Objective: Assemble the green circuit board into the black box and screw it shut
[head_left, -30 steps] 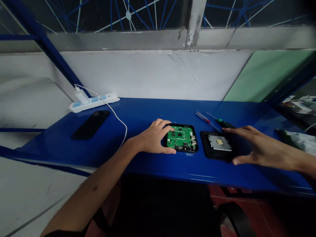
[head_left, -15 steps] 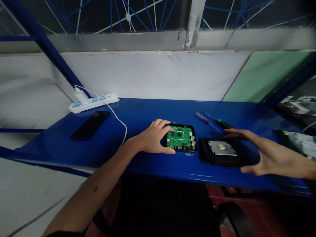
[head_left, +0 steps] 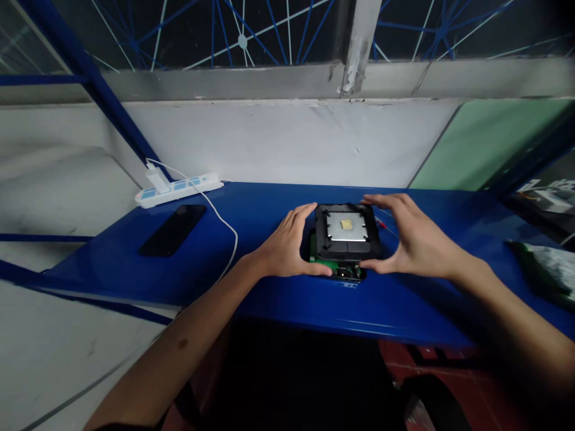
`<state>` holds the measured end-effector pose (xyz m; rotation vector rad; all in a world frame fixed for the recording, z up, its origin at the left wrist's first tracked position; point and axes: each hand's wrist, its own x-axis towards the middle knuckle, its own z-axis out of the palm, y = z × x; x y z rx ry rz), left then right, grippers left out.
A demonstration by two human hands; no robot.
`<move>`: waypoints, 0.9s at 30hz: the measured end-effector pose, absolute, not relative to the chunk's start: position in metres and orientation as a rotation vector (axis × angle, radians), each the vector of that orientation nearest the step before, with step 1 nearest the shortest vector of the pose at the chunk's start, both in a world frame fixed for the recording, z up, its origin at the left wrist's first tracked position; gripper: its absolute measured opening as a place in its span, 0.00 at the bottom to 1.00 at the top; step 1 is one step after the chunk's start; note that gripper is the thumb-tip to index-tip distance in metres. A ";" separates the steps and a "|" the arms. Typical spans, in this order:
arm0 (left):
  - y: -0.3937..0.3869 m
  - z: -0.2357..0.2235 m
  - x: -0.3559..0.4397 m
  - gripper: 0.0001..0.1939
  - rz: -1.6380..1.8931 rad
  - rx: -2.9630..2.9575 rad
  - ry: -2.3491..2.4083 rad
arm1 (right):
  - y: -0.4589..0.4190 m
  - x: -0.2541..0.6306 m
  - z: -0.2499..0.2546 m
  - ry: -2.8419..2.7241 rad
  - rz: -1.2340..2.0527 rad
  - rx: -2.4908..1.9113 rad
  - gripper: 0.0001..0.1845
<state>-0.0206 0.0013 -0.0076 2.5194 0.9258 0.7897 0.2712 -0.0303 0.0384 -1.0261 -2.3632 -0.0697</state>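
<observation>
A black square cover (head_left: pixel 321 239) with a silver metal plate and a small yellow pad (head_left: pixel 345 224) faces inner side up. My right hand (head_left: pixel 415 239) grips it by its right side, fingers at the back corner and thumb at the front. Beneath it is a black box holding a green circuit board (head_left: pixel 326 262); mostly its front strip and ports show. My left hand (head_left: pixel 290 245) is wrapped round the box's left side, thumb along the front. Its fingertips lie by the cover's back left corner; whether they touch the cover I cannot tell.
On the blue table (head_left: pixel 269 299), a black phone (head_left: pixel 173 230) lies at left. Behind it is a white power strip (head_left: pixel 179 190) with a plugged-in white cable (head_left: pixel 224 224). A red-tipped screwdriver (head_left: pixel 381 224) is partly hidden behind my right hand. A plastic bag (head_left: pixel 550 269) sits at far right.
My right hand has taken hold of the cover and carried it left, from the table over the circuit board. My left hand stays at the box. The view has shifted slightly.
</observation>
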 end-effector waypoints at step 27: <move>-0.002 -0.002 -0.016 0.63 1.039 2.636 0.936 | -0.022 0.258 -0.001 -2.334 -0.168 -0.852 0.62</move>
